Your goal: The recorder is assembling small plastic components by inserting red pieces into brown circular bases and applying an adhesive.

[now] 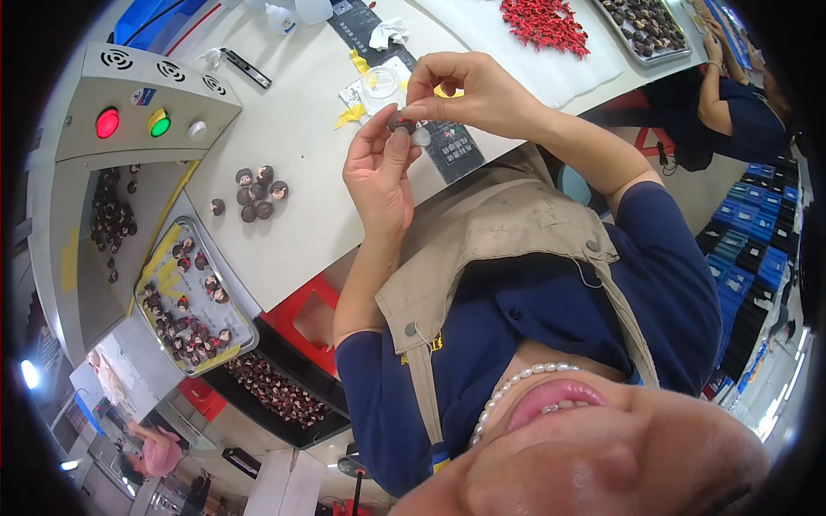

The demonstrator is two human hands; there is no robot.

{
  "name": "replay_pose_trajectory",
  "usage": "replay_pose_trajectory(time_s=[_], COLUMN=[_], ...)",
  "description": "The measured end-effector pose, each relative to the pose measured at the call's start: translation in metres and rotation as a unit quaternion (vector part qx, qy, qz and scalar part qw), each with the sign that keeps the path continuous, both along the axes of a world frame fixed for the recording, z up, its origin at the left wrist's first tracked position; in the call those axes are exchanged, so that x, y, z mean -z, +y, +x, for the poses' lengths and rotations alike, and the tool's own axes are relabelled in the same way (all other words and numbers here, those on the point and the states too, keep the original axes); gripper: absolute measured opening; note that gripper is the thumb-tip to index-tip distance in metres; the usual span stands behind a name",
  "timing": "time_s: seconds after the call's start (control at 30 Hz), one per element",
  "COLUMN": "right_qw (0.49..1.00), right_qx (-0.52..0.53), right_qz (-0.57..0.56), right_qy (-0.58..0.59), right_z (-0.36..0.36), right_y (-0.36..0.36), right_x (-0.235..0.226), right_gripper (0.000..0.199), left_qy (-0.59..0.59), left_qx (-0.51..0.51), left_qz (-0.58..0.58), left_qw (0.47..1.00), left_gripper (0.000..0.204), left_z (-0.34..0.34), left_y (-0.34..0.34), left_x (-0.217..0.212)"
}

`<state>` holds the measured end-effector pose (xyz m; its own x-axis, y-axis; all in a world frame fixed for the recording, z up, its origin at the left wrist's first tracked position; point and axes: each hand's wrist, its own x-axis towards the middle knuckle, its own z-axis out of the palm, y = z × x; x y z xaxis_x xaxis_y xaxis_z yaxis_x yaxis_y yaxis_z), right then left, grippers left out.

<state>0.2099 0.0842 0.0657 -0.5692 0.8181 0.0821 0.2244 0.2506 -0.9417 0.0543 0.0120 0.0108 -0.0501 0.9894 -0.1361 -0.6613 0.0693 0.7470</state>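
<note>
My left hand (381, 176) pinches a small dark-brown doll head (401, 123) between thumb and fingers. Above the table's near edge, my right hand (465, 93) meets it, thumb and forefinger pressed together against the head's top. A bit of red shows there, but what the right fingertips grip is too small and covered to name. Just below sits a small pale round piece (421, 137), close to the left fingertips. A loose cluster of similar doll heads (256, 194) lies on the white table (301, 241) to the left.
Red small parts (544, 26) are heaped on a white sheet at the far right, beside a metal tray (667, 53) of doll heads. Left stands a machine (142, 107) with lit buttons; another tray (245, 331) and a black bin (292, 434) hold more. Co-workers are nearby.
</note>
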Motion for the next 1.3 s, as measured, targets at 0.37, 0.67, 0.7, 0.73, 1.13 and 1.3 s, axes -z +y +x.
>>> replay_pose_trajectory(time_s=[0.37, 0.67, 0.7, 0.73, 1.13, 1.3], right_qw=[0.988, 0.996, 0.996, 0.993, 0.965, 0.967], right_qx=[0.048, 0.017, 0.018, 0.031, 0.090, 0.075], right_qz=[0.150, 0.070, 0.073, 0.085, 0.224, 0.232], right_qy=[0.006, 0.045, 0.048, 0.080, 0.101, 0.075], right_z=[-0.001, -0.003, -0.004, -0.007, 0.000, 0.011], right_y=[-0.017, -0.018, -0.018, -0.019, -0.024, -0.030], right_x=[-0.011, 0.008, 0.009, 0.010, 0.013, 0.005], right_gripper=[0.008, 0.009, 0.009, 0.010, 0.035, 0.035], left_qy=[0.087, 0.187, 0.189, 0.201, -0.086, -0.140], left_qx=[-0.041, -0.078, -0.077, -0.079, 0.121, 0.191], left_qz=[0.066, 0.139, 0.142, 0.155, 0.015, 0.030], left_qw=[0.993, 0.969, 0.969, 0.964, 0.989, 0.971], left_gripper=[0.028, 0.027, 0.027, 0.027, 0.035, 0.039], left_z=[0.005, 0.010, 0.010, 0.009, 0.012, 0.012], left_y=[-0.002, -0.005, -0.004, -0.004, 0.003, 0.001], left_x=[-0.014, -0.017, -0.018, -0.018, -0.024, -0.028])
